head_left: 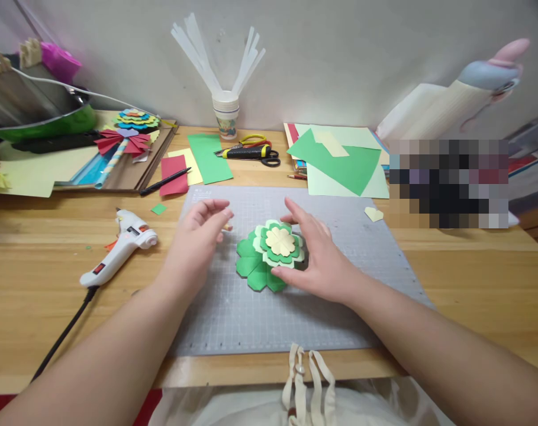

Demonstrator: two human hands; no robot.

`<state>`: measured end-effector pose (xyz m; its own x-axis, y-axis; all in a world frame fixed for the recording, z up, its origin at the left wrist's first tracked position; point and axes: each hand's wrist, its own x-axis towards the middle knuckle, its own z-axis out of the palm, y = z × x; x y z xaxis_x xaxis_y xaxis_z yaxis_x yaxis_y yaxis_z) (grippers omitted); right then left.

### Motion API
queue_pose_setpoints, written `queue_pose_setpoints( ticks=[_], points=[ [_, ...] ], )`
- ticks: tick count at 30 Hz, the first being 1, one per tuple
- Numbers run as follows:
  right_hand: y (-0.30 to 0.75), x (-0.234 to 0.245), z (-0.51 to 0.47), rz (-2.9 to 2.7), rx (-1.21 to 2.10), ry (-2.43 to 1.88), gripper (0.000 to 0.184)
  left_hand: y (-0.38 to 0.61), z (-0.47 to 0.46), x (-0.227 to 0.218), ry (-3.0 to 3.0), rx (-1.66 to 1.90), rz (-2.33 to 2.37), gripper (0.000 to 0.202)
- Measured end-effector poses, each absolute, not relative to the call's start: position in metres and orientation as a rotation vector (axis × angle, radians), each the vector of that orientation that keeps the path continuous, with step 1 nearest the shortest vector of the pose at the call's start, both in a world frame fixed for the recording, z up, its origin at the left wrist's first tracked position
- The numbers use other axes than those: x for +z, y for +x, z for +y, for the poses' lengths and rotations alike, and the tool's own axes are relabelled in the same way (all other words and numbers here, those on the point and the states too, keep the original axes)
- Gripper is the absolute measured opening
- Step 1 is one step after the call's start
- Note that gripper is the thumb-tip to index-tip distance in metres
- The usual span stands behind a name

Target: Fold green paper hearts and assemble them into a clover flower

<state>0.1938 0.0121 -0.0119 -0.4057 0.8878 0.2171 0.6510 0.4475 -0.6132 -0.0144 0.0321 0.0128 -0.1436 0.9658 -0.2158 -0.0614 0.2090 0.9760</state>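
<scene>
A layered paper flower (280, 241), with a cream centre and green and pale green rings, is in my right hand (317, 254). The thumb lies at its near edge and the fingers curve around its far side. Partly under it, a larger dark green paper flower (255, 272) shows on the grey cutting mat (233, 325); whether the two are joined, I cannot tell. Left of the flowers, my left hand (197, 236) hovers over the mat with loosely bent fingers, apart from the paper. A small tan spot by its fingertips is too blurred to name.
A white hot glue gun (122, 245) with a black cord lies at left. Behind the mat are a black pen (166, 181), a black-yellow cutter (246, 152), scissors (271, 158), a paper cup (226, 115) with white sticks, and green paper (340, 163). A cream scrap (374, 214) lies right.
</scene>
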Motion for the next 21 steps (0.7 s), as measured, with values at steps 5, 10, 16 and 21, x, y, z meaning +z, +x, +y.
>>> queue_pose_setpoints(
  ticks=[5, 10, 16, 21],
  points=[
    [0.189, -0.013, 0.007, -2.262, 0.612, -1.345, 0.102, -0.020, 0.036, 0.014, 0.885, 1.205, 1.437, 0.028],
    [0.180, -0.018, 0.001, -2.319, 0.581, -1.358, 0.098, -0.019, 0.034, 0.013, 0.929, 1.210, 1.426, 0.028],
    [0.175, -0.021, -0.001, -2.323, 0.520, -1.490, 0.095, -0.019, 0.033, 0.008, 1.048, 1.164, 1.458, 0.027],
    [0.172, -0.020, -0.003, -2.320, 0.448, -1.571, 0.093, -0.021, 0.031, 0.003, 1.172, 1.073, 1.512, 0.025]
  ],
)
